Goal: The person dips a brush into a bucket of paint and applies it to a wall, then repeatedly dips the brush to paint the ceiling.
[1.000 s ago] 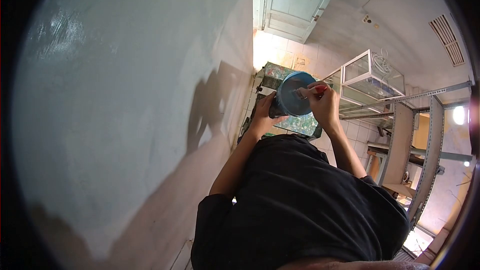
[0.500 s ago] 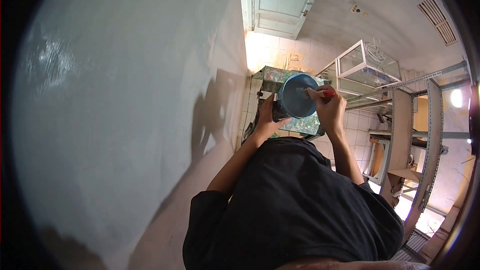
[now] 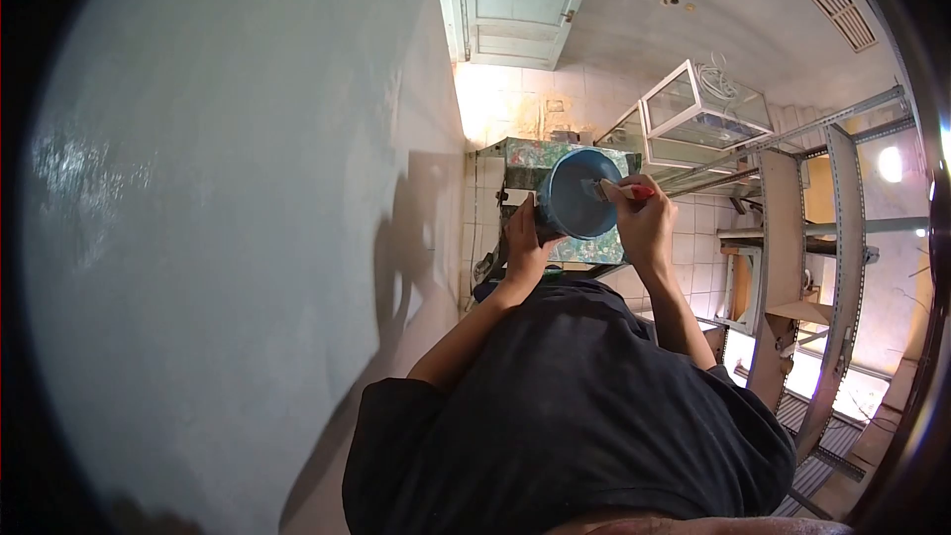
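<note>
The paintbrush (image 3: 600,189) was over the open mouth of the blue bucket (image 3: 567,206), its bristle end within the rim and its red handle pointing to the right. The person's right hand (image 3: 647,226) was closed on the brush at the bucket's right edge, while the left hand (image 3: 525,244) clasped the bucket's outer left side, so the hands were apart, one on each thing. Beneath the bucket lay a green, paint-speckled surface (image 3: 586,252); whether the bucket rested on it could not be told. Nearest the camera was the person's black shirt (image 3: 565,406). A pale wall (image 3: 218,238) rose at the left, bearing a shadow (image 3: 394,258). Farther off were a pale door (image 3: 520,0), a white-framed glass case (image 3: 693,124) with coiled cable (image 3: 716,79) on top, and metal shelving (image 3: 783,258) at the right.
</note>
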### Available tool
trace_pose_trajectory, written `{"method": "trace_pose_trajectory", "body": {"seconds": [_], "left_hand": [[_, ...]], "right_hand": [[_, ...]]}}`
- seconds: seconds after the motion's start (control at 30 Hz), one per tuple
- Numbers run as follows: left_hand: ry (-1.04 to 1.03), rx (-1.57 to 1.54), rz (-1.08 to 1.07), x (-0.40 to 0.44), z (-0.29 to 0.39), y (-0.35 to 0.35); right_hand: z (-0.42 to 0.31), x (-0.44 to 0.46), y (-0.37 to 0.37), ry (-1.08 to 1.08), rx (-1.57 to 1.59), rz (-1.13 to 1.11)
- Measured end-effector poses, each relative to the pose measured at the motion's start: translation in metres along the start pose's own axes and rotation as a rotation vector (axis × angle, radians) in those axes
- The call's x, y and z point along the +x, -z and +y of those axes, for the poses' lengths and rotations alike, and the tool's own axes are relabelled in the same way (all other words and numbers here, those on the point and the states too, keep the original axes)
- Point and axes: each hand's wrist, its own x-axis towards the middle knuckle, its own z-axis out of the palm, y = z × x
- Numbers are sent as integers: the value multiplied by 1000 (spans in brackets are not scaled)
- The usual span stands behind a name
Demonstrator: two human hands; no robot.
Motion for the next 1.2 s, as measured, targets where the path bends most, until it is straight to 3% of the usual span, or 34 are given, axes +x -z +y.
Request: {"method": "trace_pose_trajectory", "body": {"seconds": [0.3, 0.4, 0.67, 0.73, 0.77, 0.87, 1.03, 1.13, 1.2], "left_hand": [[1, 0, 10, -1, -3, 0], [-15, 23, -6, -1, -2, 3], [-41, 67, 6, -1, -3, -2], [-19, 62, 1, -1, -1, 1], [2, 49, -4, 0, 1, 1], [24, 68, -5, -1, -2, -2], [21, 62, 19, -2, -1, -3], [50, 37, 24, 0, 4, -1], [67, 26, 31, -2, 4, -1]], "right_hand": [[24, 10, 1, -128, 141, -12], [16, 8, 5, 2, 142, -138], [22, 4, 6, 9, 81, -122], [38, 8, 9, -236, 664, -216], [45, 10, 14, -232, 670, -219], [50, 17, 33, -509, 866, -298], [57, 21, 44, -402, 828, -398], [44, 20, 41, 1, 399, -445], [28, 15, 39, 86, 192, -402]]}}
